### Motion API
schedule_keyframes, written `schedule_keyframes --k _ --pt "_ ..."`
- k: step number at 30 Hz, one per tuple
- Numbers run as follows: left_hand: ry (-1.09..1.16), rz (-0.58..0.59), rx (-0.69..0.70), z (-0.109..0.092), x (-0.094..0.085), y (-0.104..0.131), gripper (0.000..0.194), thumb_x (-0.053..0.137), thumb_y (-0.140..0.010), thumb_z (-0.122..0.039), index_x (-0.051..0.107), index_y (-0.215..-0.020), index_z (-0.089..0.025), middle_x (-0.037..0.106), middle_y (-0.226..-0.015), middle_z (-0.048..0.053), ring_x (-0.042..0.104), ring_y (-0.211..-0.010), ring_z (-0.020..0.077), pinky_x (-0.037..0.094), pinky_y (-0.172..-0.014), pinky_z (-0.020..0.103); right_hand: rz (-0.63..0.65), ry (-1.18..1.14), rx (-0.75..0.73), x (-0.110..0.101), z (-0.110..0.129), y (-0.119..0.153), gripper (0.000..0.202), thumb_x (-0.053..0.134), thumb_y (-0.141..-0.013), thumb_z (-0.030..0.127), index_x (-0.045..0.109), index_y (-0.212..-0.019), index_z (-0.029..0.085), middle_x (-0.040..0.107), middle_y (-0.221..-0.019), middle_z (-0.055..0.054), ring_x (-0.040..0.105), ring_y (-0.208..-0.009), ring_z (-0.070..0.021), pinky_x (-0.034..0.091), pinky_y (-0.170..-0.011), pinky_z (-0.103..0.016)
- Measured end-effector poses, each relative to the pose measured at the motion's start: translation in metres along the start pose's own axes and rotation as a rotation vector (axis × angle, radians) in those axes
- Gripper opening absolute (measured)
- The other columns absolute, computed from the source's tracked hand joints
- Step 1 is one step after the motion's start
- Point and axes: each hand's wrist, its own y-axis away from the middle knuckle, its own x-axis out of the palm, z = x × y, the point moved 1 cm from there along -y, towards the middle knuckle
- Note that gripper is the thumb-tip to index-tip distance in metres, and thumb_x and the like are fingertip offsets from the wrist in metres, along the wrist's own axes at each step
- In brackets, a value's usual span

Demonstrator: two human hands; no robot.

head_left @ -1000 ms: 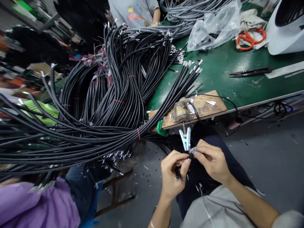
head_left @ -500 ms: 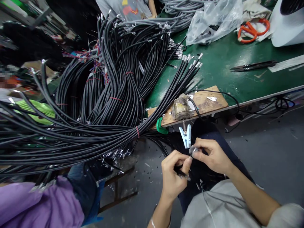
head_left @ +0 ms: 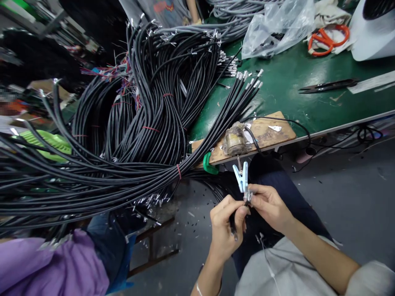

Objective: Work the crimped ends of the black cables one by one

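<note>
My left hand [head_left: 227,224] is closed round a black cable [head_left: 232,225], its end pointing up between thumb and forefinger. Fingertips of my right hand [head_left: 270,205] pinch the silvery, frayed-looking end of that cable [head_left: 247,196]; the fine detail there is too small to make out. Just above the fingers hangs a light blue clothespin [head_left: 242,176], fixed on the shaft of a small motor [head_left: 235,139]. The motor sits on a wooden board [head_left: 277,125] at the table edge, and a green clamp [head_left: 210,163] grips the board beside it.
A large pile of black cables [head_left: 160,102] covers the left of the green table [head_left: 277,86]. Thread snips [head_left: 328,85], orange-handled scissors [head_left: 328,40] and a plastic bag [head_left: 277,28] lie at the right and back. A person in a purple sleeve [head_left: 52,267] sits at left.
My right hand has shifted slightly left and down, bringing the cable end close under the clothespin. The left hand has barely moved. The person across the table has shifted a little.
</note>
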Motion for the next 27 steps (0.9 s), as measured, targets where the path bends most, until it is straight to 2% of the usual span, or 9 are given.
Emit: schedule_keyframes --k 4,6,8,11,14,19,21,24,27 --pt "-0.009 0.088 -0.073 -0.004 -0.007 -0.002 0.039 0.046 -0.095 -0.023 0.054 -0.058 -0.015 0.047 -0.053 -0.001 0.047 -0.049 0.0085 0.033 -0.049 0.021 -0.007 0.439 -0.296 -0.010 0.015 -0.001 0.012 0.064 -0.086 0.022 0.066 -0.097 0.019 0.060 -0.091 -0.007 0.055 -0.081 -0.0166 0.047 -0.075 -0.031" --pt "0.019 0.132 -0.096 -0.004 -0.008 -0.003 0.042 0.045 -0.096 -0.025 0.053 -0.056 -0.015 0.046 -0.052 -0.001 0.047 -0.049 0.0088 0.033 -0.049 0.022 0.044 0.442 -0.350 -0.009 0.017 -0.002 0.006 0.064 -0.086 0.022 0.066 -0.091 0.018 0.061 -0.086 -0.006 0.055 -0.081 -0.0172 0.046 -0.076 -0.032" --pt "0.088 0.155 -0.087 -0.002 -0.008 -0.005 0.040 0.047 -0.095 -0.027 0.059 -0.059 -0.015 0.048 -0.053 0.000 0.048 -0.049 0.0092 0.034 -0.048 0.022 0.063 0.249 -0.263 -0.005 0.013 -0.003 0.012 0.065 -0.085 0.029 0.064 -0.081 0.018 0.057 -0.076 -0.003 0.054 -0.073 -0.0156 0.046 -0.069 -0.030" --pt "0.199 0.109 0.002 0.002 -0.007 -0.010 0.028 0.059 -0.089 -0.032 0.067 -0.068 -0.015 0.057 -0.057 0.002 0.051 -0.051 0.0111 0.038 -0.049 0.023 0.059 -0.159 0.063 0.004 0.000 -0.002 0.029 0.072 -0.078 0.043 0.058 -0.075 0.017 0.048 -0.067 0.002 0.046 -0.057 -0.0102 0.040 -0.053 -0.023" --pt "0.191 0.043 0.089 0.003 -0.010 -0.015 0.020 0.069 -0.082 -0.033 0.070 -0.070 -0.016 0.061 -0.060 0.002 0.053 -0.054 0.0119 0.040 -0.051 0.023 0.073 -0.278 0.254 0.005 -0.001 -0.001 0.039 0.079 -0.068 0.047 0.056 -0.072 0.015 0.046 -0.063 0.003 0.043 -0.055 -0.0080 0.037 -0.053 -0.021" --pt "0.067 0.055 0.134 0.000 -0.019 -0.014 0.003 0.074 -0.076 -0.017 0.071 -0.076 -0.017 0.066 -0.066 0.002 0.056 -0.059 0.0121 0.043 -0.056 0.023 0.207 0.263 0.209 -0.014 0.026 -0.003 0.024 0.066 -0.082 0.038 0.061 -0.081 0.014 0.054 -0.070 0.000 0.049 -0.062 -0.0107 0.040 -0.058 -0.022" --pt "0.090 0.016 0.156 -0.002 -0.023 -0.011 0.005 0.072 -0.079 -0.020 0.070 -0.075 -0.017 0.065 -0.064 0.002 0.056 -0.058 0.0121 0.043 -0.055 0.023 0.132 0.597 0.102 -0.020 0.027 -0.007 0.016 0.060 -0.085 0.030 0.061 -0.078 0.015 0.054 -0.068 0.000 0.049 -0.061 -0.0119 0.041 -0.058 -0.024" --pt "0.184 -0.101 0.175 -0.005 -0.028 -0.007 0.017 0.068 -0.083 -0.032 0.069 -0.073 -0.017 0.063 -0.059 0.001 0.055 -0.056 0.0128 0.043 -0.055 0.025 -0.025 0.962 -0.152 -0.013 0.008 -0.017 0.013 0.056 -0.086 0.021 0.063 -0.076 0.017 0.059 -0.070 -0.003 0.054 -0.067 -0.0159 0.045 -0.065 -0.028" --pt "0.246 -0.176 0.170 -0.011 -0.032 -0.002 0.024 0.066 -0.084 -0.039 0.070 -0.071 -0.018 0.063 -0.056 0.001 0.055 -0.052 0.0122 0.042 -0.051 0.024 0.077 0.986 -0.234 0.011 -0.020 -0.035 0.011 0.055 -0.087 0.022 0.064 -0.084 0.017 0.065 -0.081 -0.006 0.059 -0.077 -0.0184 0.047 -0.071 -0.030"
